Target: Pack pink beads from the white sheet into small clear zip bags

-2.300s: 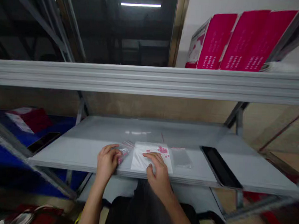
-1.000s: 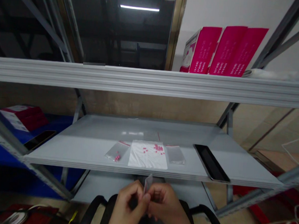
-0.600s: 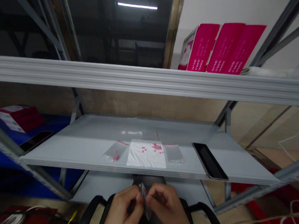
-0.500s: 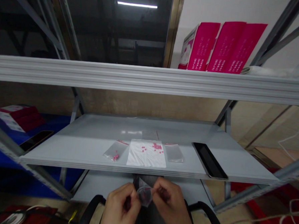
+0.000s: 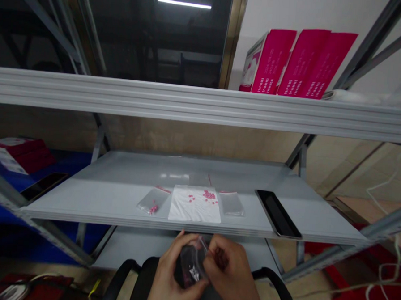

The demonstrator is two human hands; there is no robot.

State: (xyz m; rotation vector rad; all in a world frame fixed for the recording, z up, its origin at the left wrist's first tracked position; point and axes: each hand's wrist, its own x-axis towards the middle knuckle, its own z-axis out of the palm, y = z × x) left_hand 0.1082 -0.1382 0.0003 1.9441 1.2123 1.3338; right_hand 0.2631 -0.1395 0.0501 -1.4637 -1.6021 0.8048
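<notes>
A small clear zip bag (image 5: 191, 262) is held between my two hands, below the front edge of the shelf. My left hand (image 5: 172, 274) is curled round it, fingers along its far side and thumb along its near side. My right hand (image 5: 229, 270) pinches the bag's right side near the zip strip. Ahead lies a white sheet (image 5: 183, 212) bearing small pink pieces (image 5: 210, 195), several in a cluster and a few apart. Left of it, another zip bag (image 5: 147, 200) contains pink pieces. To the right is a flat zip bag (image 5: 231, 205).
A dark phone-like slab (image 5: 278, 213) lies on the grey shelf (image 5: 118, 186), right of the bags. Pink boxes (image 5: 302, 63) stand on the upper shelf beam (image 5: 189, 102). Stacked red boxes (image 5: 20, 153) sit at left. Chair armrests (image 5: 118, 277) flank my arms.
My left hand has moved right and opened around the bag, its thumb now along the near side. The bag is turned and looks wider. My right hand still pinches it.
</notes>
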